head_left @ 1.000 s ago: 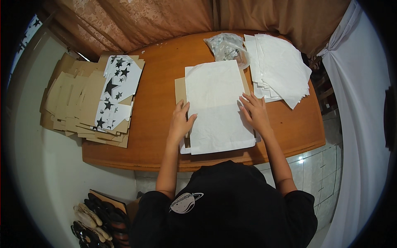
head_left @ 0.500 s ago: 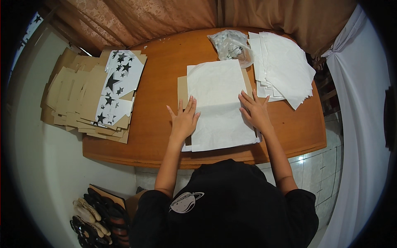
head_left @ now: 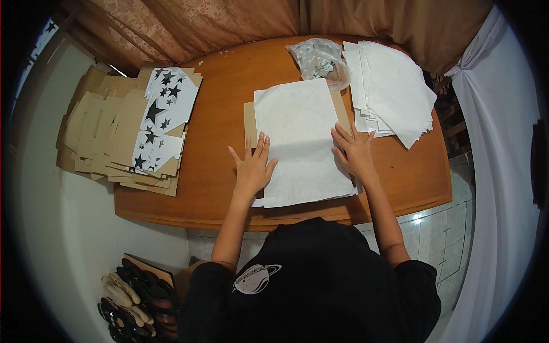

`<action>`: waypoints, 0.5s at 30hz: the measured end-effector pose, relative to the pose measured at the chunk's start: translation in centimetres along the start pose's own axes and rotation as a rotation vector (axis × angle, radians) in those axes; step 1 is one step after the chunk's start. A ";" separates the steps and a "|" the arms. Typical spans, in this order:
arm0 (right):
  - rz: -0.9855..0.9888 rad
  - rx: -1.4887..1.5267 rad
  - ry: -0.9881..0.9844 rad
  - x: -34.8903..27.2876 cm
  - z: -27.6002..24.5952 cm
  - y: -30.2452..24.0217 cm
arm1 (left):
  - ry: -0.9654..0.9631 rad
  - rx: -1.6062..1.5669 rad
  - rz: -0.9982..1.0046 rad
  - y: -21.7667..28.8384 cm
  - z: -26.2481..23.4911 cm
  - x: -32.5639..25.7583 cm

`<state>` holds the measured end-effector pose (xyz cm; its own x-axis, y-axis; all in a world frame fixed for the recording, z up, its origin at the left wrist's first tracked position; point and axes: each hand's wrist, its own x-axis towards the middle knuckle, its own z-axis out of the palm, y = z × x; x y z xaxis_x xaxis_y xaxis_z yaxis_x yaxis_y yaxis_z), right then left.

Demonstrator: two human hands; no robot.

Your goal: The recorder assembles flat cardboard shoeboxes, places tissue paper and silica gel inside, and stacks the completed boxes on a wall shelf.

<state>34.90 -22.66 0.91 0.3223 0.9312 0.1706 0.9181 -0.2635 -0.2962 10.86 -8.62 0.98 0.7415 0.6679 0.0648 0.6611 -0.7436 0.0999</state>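
Note:
A white sheet of paper (head_left: 297, 123) lies over a brown piece of cardboard (head_left: 250, 121) that shows along its left and right sides. The sheet has a faint crease across its middle. My left hand (head_left: 253, 168) rests flat with fingers spread on the left edge of the sheet. Against the right edge, my right hand (head_left: 355, 155) lies flat too, its fingers apart. Neither hand grips anything. Most of the cardboard is hidden under the paper.
Flat cardboard pieces (head_left: 106, 126) are stacked at the table's left, with a star-printed white piece (head_left: 162, 123) on top. White sheets (head_left: 394, 91) are piled at the far right, beside a clear plastic bag (head_left: 321, 60). Footwear (head_left: 134, 297) stands on the floor at lower left.
The upper part of the white sheet has shifted slightly to the left, together with the cardboard's left edge. Both hands stay nearly where they were, still flat on the sheet's sides.

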 end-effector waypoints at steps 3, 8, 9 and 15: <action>-0.006 -0.003 0.014 -0.5 -0.2 -0.2 | 0.028 -0.026 0.054 0.4 -0.7 -0.1; -0.140 0.007 0.020 -1.7 -0.8 -1.6 | 0.028 -0.202 0.333 1.2 -0.9 0.1; -0.236 0.085 -0.040 -1.9 -0.9 -2.0 | -0.036 -0.198 0.424 1.4 -0.6 0.1; -0.416 0.146 -0.263 -2.9 1.1 -2.7 | -0.212 -0.121 0.613 1.9 1.1 0.0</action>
<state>31.20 -24.36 0.21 -0.1499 0.9866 0.0651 0.9085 0.1634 -0.3846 12.22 -10.05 0.07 0.9942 0.0951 -0.0505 0.1039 -0.9701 0.2193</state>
